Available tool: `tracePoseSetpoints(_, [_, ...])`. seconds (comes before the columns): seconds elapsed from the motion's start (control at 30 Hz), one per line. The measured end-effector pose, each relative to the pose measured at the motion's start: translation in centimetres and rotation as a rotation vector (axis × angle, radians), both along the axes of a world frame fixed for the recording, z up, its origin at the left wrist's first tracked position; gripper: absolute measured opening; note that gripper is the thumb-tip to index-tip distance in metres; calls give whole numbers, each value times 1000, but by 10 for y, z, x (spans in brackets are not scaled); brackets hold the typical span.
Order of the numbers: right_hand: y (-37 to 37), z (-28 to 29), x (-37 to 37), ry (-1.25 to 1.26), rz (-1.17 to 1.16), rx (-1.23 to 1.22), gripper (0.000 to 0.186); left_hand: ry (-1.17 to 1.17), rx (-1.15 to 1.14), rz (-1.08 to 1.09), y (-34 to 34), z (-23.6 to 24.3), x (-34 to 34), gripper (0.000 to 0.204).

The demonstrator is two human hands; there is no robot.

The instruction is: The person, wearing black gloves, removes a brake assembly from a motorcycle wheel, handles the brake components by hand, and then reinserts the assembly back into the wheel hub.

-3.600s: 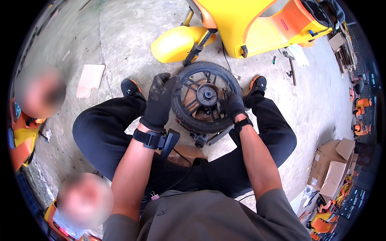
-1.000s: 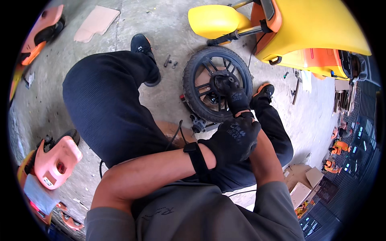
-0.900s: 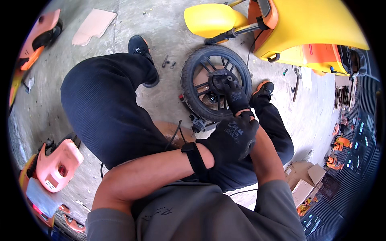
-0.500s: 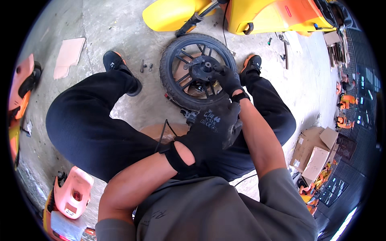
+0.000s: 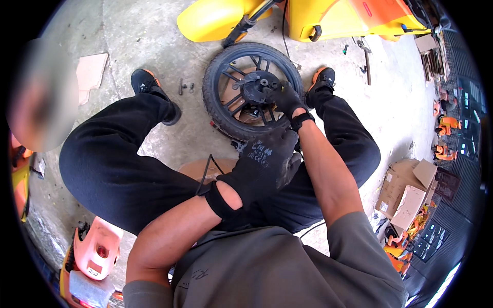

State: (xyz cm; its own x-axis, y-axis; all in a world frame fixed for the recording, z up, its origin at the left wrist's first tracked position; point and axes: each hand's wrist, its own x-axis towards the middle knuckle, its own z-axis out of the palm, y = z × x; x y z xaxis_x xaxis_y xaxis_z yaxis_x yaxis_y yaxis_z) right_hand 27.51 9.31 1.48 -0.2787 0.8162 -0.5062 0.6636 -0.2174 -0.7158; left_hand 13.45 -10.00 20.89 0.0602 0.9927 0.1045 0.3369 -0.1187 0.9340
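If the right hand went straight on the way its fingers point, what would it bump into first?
Most likely the dark hub at the middle of the wheel. The right hand is at the hub's edge, though whether its fingertips touch is hard to tell from above.

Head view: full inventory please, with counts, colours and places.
wheel: 1, black, upper centre
near scooter: 1, yellow and orange, top
small parts: a few, dark, left of wheel
long tool: 1, dark, upper right
cardboard sheet: 1, tan, upper left
cardboard stack: 1, brown, far upper right
box: 1, brown, right
other scooters: several, orange, pink, yellow, both sides
trousers: 1 pair, black, centre
shoes: 2, black and orange, flanking wheel
right hand: 1, black-gloved, at wheel
left hand: 1, black-gloved, below right hand
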Motion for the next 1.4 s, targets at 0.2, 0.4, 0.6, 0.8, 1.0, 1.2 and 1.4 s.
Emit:
tracePoseSetpoints(0.2, [6,-43,4,-166,193,185,74,11,-65,-23,1,-3,1,31])
tracePoseSetpoints(0.4, [-12,10,-20,-71,160,168,65,18,-67,-8,0,-6,1,33])
tracePoseSetpoints(0.6, [-6,-7,-11,-49,203,241,67,33,-74,-28,1,-8,3,34])
tracePoseSetpoints(0.8, [-13,25,-29,-236,203,177,80,30,-90,-24,-1,-8,1,32])
tracePoseSetpoints(1.0, [-15,29,-28,-387,268,238,89,25,-57,-14,0,-9,2,31])
tracePoseSetpoints(1.2, [-18,51,-35,-263,343,254,91,-6,-44,5,0,-8,1,32])
tracePoseSetpoints(1.4, [-20,61,-36,-250,356,219,74,22,-39,-12,1,-10,2,32])
